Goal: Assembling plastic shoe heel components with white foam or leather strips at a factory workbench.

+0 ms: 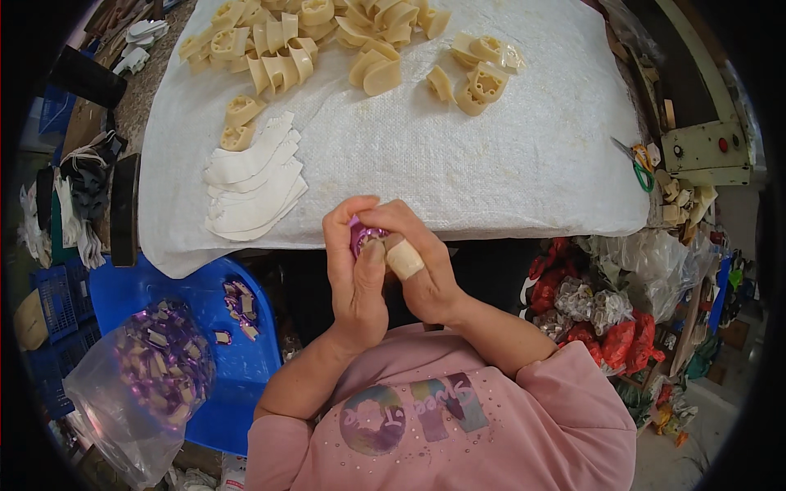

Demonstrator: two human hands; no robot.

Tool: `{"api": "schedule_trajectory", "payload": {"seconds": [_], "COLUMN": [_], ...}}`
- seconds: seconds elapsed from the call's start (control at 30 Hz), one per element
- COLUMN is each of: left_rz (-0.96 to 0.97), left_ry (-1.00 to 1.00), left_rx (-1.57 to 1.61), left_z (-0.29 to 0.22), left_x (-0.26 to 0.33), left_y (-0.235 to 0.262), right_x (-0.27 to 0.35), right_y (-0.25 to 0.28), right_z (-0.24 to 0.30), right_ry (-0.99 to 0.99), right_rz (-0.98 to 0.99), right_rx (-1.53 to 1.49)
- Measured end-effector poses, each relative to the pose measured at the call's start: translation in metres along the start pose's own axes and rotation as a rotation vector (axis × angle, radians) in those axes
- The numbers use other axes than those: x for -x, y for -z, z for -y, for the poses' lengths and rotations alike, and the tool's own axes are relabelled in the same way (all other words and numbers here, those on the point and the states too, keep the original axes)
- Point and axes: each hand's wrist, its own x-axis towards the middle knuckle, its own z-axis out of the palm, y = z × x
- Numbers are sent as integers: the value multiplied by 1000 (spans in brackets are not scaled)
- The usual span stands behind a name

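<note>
1. We record all clock positions from the hands, at the middle of the view, with twelve toward the far side of the table.
2. One left hand (pixel 358 282): fingers curled and thumb pressed in, gripping a shiny purple piece (pixel 358 236).
3. One right hand (pixel 422 258): closed on the same piece from the three o'clock side; we note a cream wrap (pixel 404 259) on its thumb. The fingers partly hide the piece, which is just off the table's near edge.
4. One white woven sheet (pixel 491 184), spread over the table at twelve.
5. One fan of white cut-outs (pixel 258 190), overlapping, at ten.
6. One heap of cream moulded pieces (pixel 282 53) at eleven; we list a smaller cluster (pixel 485 82) at one.
7. One pair of scissors (pixel 643 176), green-handled, between two and three.
8. One blue plastic holder (pixel 237 409) between seven and eight, bearing a clear bag (pixel 102 401) of purple-and-cream pieces (pixel 164 356); we count further loose pieces (pixel 240 307) beside it.
9. Red bags (pixel 634 344), bunched between three and four.
</note>
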Motion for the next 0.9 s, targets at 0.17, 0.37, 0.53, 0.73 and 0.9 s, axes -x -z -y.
{"api": "schedule_trajectory", "payload": {"seconds": [0.17,0.37,0.53,0.73,0.9], "left_rz": [98,167,107,161,204], "left_ry": [221,86,-401,125,-113], "left_rx": [421,-228,-283,-100,-449], "left_z": [-5,-14,-3,-18,-24], "left_x": [-7,-9,-13,-11,-17], "left_y": [8,15,12,21,21], "right_x": [-9,-28,-29,-25,-29], "right_y": [12,30,31,38,52], "right_z": [15,27,24,23,2], "right_ry": [-347,-106,-291,-511,-578], "right_rz": [33,70,179,65,183], "right_rx": [-147,538,418,-49,-440]}}
